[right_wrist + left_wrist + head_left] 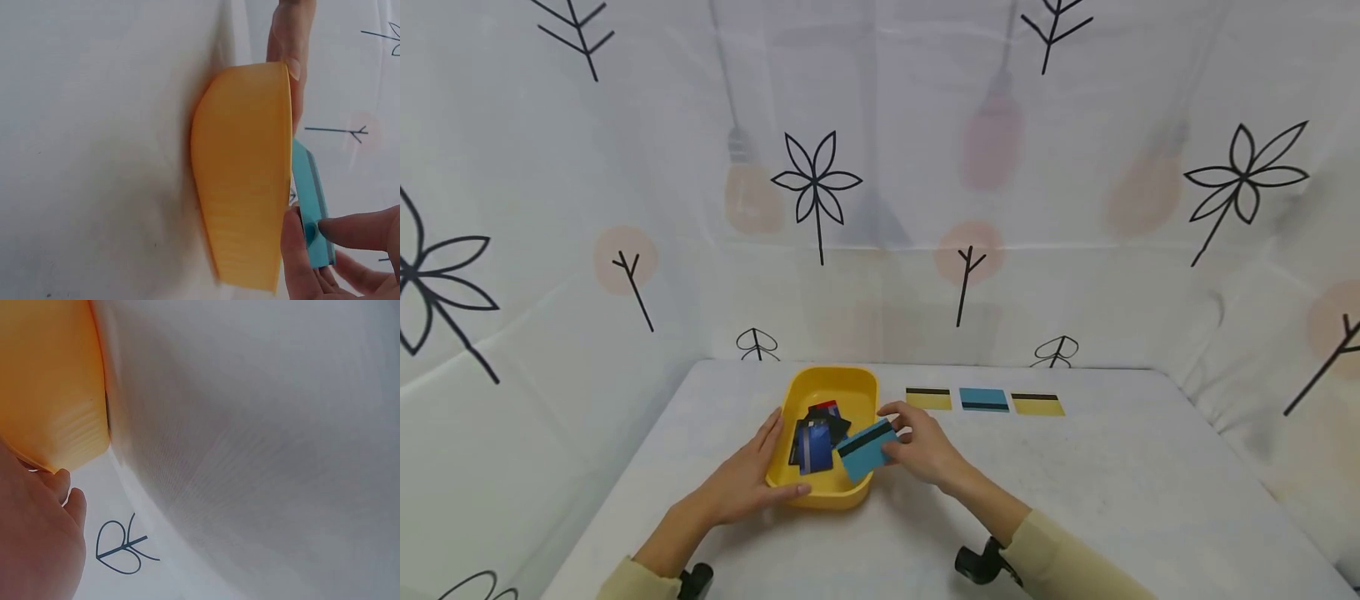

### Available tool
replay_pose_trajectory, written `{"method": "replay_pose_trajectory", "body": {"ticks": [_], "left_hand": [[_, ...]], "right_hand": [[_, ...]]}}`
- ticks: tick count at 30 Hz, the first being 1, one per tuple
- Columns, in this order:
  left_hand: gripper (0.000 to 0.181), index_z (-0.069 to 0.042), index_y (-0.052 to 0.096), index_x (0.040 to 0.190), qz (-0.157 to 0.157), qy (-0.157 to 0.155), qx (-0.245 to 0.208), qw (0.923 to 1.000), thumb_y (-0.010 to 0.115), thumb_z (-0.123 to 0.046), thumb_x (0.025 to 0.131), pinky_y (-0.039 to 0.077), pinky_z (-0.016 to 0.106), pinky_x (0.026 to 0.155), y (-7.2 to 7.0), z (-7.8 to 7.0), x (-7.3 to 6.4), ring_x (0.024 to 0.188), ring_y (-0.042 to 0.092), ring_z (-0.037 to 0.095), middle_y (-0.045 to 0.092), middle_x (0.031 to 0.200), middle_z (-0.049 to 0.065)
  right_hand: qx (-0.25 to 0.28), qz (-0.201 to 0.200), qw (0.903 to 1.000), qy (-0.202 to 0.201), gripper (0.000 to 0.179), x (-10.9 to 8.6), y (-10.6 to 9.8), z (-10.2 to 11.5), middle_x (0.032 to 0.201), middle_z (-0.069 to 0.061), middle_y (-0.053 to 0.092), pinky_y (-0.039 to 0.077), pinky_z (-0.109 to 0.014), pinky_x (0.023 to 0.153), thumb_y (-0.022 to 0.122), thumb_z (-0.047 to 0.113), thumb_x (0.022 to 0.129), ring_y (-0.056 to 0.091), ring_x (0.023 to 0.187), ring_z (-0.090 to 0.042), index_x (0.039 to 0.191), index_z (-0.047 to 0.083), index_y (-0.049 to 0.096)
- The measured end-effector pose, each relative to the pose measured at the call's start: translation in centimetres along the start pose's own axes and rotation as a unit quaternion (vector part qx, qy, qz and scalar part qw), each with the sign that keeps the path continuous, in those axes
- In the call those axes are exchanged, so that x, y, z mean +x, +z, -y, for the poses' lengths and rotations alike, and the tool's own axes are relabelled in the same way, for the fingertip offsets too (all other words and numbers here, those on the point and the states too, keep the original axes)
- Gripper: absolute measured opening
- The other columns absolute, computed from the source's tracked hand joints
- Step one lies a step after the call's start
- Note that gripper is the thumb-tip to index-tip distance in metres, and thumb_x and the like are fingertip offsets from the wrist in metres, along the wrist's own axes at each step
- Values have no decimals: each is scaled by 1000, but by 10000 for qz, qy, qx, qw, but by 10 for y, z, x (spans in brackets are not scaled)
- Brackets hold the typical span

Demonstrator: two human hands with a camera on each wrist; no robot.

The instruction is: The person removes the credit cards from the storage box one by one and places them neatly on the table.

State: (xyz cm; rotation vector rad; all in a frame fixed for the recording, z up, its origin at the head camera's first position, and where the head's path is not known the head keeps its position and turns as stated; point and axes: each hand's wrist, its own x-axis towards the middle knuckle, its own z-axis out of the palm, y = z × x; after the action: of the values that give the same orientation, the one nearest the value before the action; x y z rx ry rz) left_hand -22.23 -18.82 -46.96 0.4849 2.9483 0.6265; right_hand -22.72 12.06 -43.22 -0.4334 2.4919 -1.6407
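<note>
A yellow plastic basin (803, 502) stands on the white table. My left hand (741, 492) holds it at the near left corner, thumb over the near rim and fingers along the left wall; in the left wrist view those fingers (74, 506) lie against its outside. Between thumb and fingers, my right hand (921, 442) pinches a light blue card (861, 454) with a dark stripe, tilted over the basin's right rim. The same card (310, 194) shows nearly edge-on in the right wrist view. Inside the basin lies a loose pile of cards (816, 446), mostly dark and blue.
Three striped cards lie in a row right of the basin: a yellow card (928, 402), a blue card (984, 396) and another yellow card (1037, 407). A white patterned curtain (880, 292) hangs behind the table and along both sides.
</note>
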Motion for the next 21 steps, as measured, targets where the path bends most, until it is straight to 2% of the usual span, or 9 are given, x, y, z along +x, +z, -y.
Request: {"method": "replay_pose_trajectory", "body": {"ticks": [5, 10, 21], "left_hand": [[119, -8, 11, 165, 7, -17, 23, 10000, 61, -78, 83, 34, 60, 117, 0, 0, 0, 153, 27, 37, 5, 173, 9], [119, -9, 10, 165, 25, -59, 2, 10000, 62, -77, 83, 35, 60, 117, 0, -1, 1, 153, 27, 37, 5, 173, 8], [118, -9, 10, 165, 97, -104, -48, 9999, 63, -76, 83, 34, 59, 117, -2, -3, 1, 154, 24, 36, 4, 173, 8]], "right_hand": [[37, 110, 9999, -9, 36, -4, -8, -2, 113, -18, 58, 64, -45, 78, 65, -5, 92, 66, 86, -24, 128, 2, 63], [137, 54, 9998, 119, 31, -7, -18, -7, 111, -18, 59, 64, -42, 77, 66, -6, 91, 66, 85, -25, 121, 3, 65], [253, -254, 9986, 397, 31, -10, -49, -19, 115, -19, 58, 63, -46, 79, 66, -6, 92, 70, 84, -24, 122, 0, 64]]}}
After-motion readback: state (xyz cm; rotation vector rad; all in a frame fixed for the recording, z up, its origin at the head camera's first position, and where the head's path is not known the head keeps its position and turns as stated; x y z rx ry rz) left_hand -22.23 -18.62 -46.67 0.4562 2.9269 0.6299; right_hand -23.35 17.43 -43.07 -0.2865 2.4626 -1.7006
